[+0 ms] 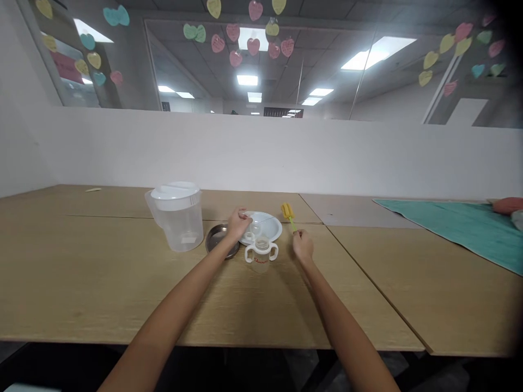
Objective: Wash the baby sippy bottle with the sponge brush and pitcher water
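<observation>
My right hand (pixel 303 245) is closed around the green handle of a bottle brush (pixel 287 211), whose yellow sponge head points up and away. Over the left rim of a white plate (pixel 277 231), my left hand (pixel 237 224) has its fingertips drawn together. A thin pale line runs right from them; what they pinch is too small to make out. Clear small parts (pixel 255 226) lie on the plate near those fingers. In front of the plate stands an uncapped clear baby bottle (pixel 261 258) with two white handles and red print. Partly behind my left wrist lies a round steel dish (pixel 214 237).
A clear plastic pitcher (pixel 182 226) with a white lid stands left of the dish. At the right, a green cloth (pixel 457 220) covers part of the tables, with a reddish item (pixel 508 205) on it. A white wall (pixel 261 152) rises behind the wooden table (pixel 102 272).
</observation>
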`<state>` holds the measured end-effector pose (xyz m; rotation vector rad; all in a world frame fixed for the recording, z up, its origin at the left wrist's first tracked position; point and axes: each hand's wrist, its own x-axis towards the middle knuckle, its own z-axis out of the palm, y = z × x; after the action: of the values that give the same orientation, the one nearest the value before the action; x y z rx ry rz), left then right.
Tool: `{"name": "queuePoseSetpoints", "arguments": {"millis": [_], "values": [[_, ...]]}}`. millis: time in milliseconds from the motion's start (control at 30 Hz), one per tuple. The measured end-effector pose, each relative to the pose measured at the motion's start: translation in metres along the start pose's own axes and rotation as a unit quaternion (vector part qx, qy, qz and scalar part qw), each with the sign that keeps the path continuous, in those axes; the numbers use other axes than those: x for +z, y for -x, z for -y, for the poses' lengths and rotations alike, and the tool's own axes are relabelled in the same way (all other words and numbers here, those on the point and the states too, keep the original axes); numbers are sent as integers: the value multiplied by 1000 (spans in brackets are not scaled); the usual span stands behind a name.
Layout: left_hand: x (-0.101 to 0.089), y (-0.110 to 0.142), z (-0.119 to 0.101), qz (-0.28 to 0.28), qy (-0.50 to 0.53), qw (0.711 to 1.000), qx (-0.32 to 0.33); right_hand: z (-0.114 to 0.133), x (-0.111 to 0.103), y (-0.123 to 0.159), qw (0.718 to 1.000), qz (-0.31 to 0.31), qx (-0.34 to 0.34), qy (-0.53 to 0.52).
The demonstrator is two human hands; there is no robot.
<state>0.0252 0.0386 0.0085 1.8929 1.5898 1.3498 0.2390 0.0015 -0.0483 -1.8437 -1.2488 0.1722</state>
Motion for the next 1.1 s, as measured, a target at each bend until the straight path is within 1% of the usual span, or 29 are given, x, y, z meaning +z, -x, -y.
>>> {"name": "queuePoseSetpoints", "arguments": {"millis": [33,67,100,167,233,267,300,367,433,467,500,533,600,667,767,867,933,1000,1033,1100], "values": [[4,2,4,-43,48,998,-18,2,-1,1,1000,-10,-5,-5],[8,3,8,-83,106,990,-35,4,-3,2,1000,-21,-11,-11],[11,5,11,-110,165,979,-44,7,-6,3,999,-34,-18,-19],[13,10,16,-136,252,958,-32,12,-12,6,997,-63,-33,-39],[12,15,17,-143,286,947,-3,16,-17,10,992,-85,-63,-71],[11,18,17,-144,289,946,10,18,-20,13,988,-86,-92,-91],[9,22,18,-143,289,946,21,19,-21,16,981,-83,-131,-114],[5,29,19,-126,284,950,34,21,-22,22,960,-62,-227,-153],[2,37,21,-102,280,954,42,21,-19,26,937,-43,-312,-152],[1,40,22,-91,278,955,46,20,-17,28,931,-42,-338,-132],[0,43,24,-84,277,956,52,19,-15,28,931,-48,-349,-101],[0,46,25,-81,274,956,60,18,-13,28,934,-58,-348,-66],[-1,49,27,-90,270,955,80,15,-11,26,944,-84,-317,-12],[-3,50,29,-102,258,956,97,12,-12,22,954,-87,-285,-7],[-5,49,32,-114,224,963,96,11,-15,18,956,-28,-282,-76],[-7,48,33,-137,211,966,68,12,-16,19,946,51,-290,-135],[-8,46,34,-153,241,957,46,12,-15,21,941,98,-291,-139],[-12,42,34,-170,296,940,25,11,-15,21,940,122,-294,-119],[-15,40,34,-185,321,929,18,11,-15,20,942,120,-297,-103],[-25,37,34,-233,338,912,13,9,-15,18,945,89,-307,-69]]}}
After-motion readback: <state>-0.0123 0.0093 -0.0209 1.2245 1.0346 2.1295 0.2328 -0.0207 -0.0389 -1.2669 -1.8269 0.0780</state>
